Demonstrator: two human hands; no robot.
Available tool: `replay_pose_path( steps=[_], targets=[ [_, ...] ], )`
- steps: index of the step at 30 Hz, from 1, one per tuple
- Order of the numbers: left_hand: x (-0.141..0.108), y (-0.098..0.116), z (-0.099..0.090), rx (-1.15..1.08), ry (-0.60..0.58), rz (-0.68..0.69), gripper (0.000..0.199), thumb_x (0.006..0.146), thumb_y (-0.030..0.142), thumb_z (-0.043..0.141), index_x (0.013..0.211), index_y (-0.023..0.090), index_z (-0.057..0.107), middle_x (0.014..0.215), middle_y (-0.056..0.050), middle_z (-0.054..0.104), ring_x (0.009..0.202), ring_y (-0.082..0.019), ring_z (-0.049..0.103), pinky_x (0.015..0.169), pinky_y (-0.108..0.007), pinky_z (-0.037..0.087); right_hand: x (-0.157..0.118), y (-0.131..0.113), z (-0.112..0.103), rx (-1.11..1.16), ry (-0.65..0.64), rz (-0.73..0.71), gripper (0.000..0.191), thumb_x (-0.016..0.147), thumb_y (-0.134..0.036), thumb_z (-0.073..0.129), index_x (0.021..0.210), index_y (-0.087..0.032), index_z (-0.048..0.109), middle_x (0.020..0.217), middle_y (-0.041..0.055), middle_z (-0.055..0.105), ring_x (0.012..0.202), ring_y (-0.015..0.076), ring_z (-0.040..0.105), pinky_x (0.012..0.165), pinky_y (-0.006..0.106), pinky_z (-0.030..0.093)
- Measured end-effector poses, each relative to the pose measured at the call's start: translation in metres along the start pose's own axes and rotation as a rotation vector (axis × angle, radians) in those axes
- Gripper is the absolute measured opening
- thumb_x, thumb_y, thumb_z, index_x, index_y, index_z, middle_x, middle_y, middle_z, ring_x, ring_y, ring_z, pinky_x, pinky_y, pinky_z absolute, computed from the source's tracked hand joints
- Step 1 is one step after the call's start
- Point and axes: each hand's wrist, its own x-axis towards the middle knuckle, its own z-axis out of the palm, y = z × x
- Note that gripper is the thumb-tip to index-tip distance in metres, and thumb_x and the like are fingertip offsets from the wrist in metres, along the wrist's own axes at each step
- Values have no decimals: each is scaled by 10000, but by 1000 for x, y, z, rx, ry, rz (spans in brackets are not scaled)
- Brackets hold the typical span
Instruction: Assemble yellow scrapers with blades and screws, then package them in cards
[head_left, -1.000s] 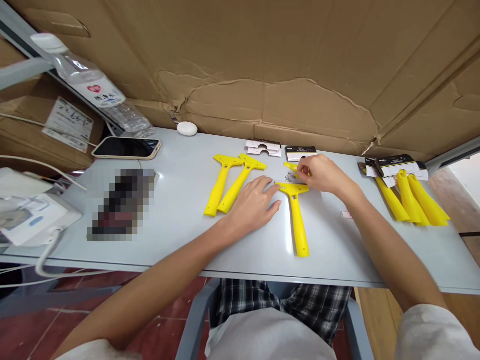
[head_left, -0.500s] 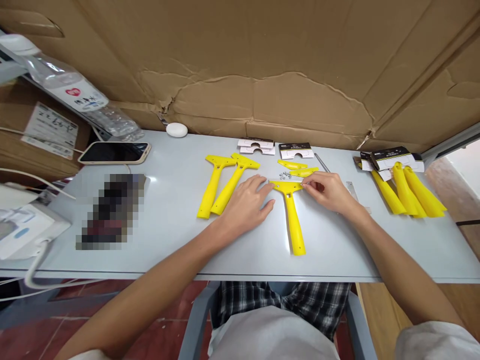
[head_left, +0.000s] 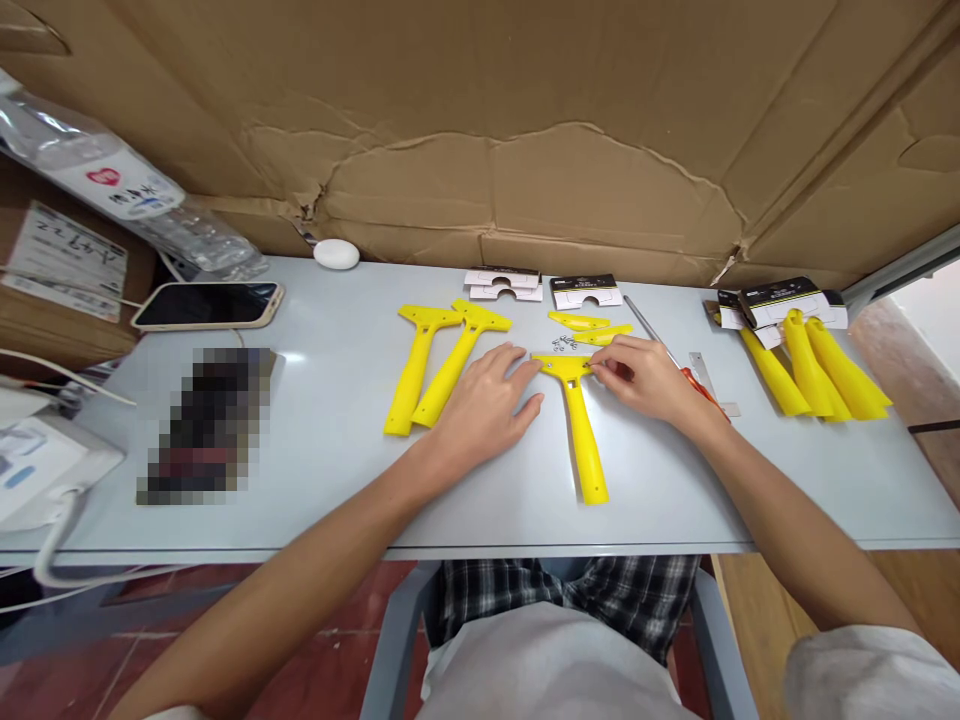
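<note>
A yellow T-shaped scraper handle lies on the grey table, its wide head away from me. My left hand rests palm down with fingers spread, its index fingertip at the left end of that head. The fingers of my right hand are pinched together over the head's right end; what they hold is too small to make out. Behind the head are small screws and two yellow cover pieces. Two more yellow handles lie beside my left hand.
A screwdriver and a metal square lie by my right wrist. Several yellow handles with card packaging are at the right. Further cards stand at the back. A phone and a bottle are at the left.
The view has shifted slightly. My right hand has moved a little left over the handle's head, and its fingers are still pinched. More of the screwdriver shows. My left hand keeps its place beside the head.
</note>
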Motion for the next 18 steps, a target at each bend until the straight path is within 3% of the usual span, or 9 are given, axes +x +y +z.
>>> replay_pose_path(
  steps=[6,18],
  targets=[
    [1,3,-4,44,-22,15,419,1047,295,589,1401,97,692,1463,-231,663,1400,-406,612,1192,-557,527,-2,-6,-2,-23,-22,12,272,1030,-202,521,1092,-195,785,935,75,709,826,204,646,793,347,493],
    [1,2,-3,5,-17,2,415,1040,310,559,1396,143,693,1443,-212,661,1409,-388,597,1187,-569,522,-3,2,3,-36,-6,-2,302,1000,-184,528,1142,-211,794,977,70,740,831,204,668,813,337,510]
  ],
)
